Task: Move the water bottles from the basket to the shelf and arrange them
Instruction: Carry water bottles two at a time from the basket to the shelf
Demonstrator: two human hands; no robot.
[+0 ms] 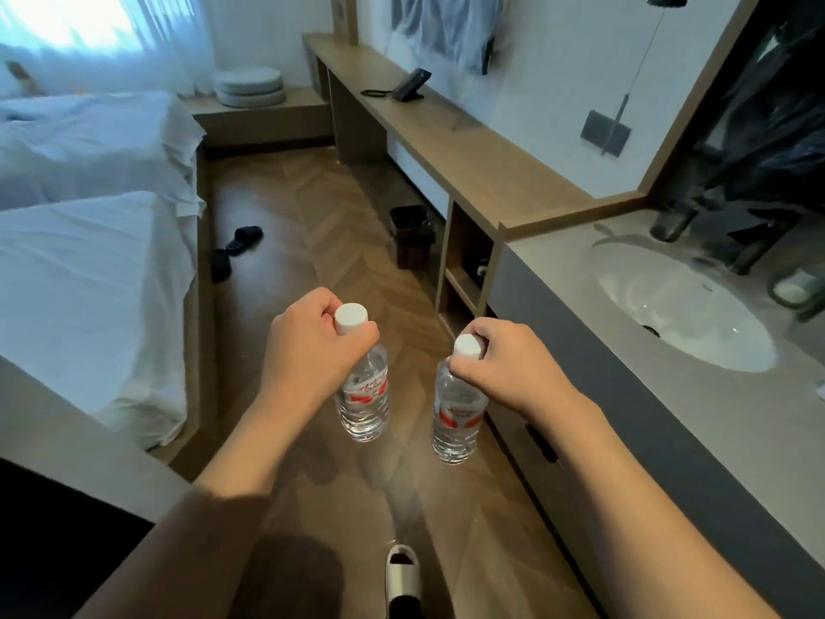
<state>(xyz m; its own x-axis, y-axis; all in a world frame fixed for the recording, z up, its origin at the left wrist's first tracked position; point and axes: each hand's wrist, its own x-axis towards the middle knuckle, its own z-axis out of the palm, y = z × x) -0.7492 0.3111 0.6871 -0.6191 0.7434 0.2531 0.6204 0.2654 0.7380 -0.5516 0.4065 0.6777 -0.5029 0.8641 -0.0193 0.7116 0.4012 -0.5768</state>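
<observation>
Gripped by the neck in each fist: left hand (308,350) curled round the left bottle (364,395) just under its white cap, right hand (504,368) pinching the right bottle (457,417) the same way. Hung upright and apart, above the open strip of herringbone wood floor (321,207). Hemmed in left by the white bed (89,270), right by the grey counter edge (634,422) and oval sink (683,306). Clear ribbed plastic, red-and-white labels. Wooden shelf unit (468,261) ahead, beside a dark bin (410,236).
</observation>
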